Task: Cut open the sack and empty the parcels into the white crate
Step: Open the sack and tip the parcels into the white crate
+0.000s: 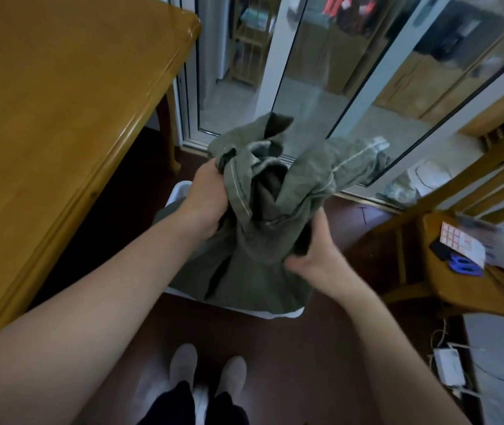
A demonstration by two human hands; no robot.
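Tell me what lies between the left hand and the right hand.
In the head view, the bunched green sack fills the stretch between left hand and right hand; both grip it.

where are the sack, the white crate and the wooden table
sack [253,271]: head view, green cloth low on its body
white crate [180,189]: head view, far left corner of its rim
wooden table [60,102]: head view, bare part of its top
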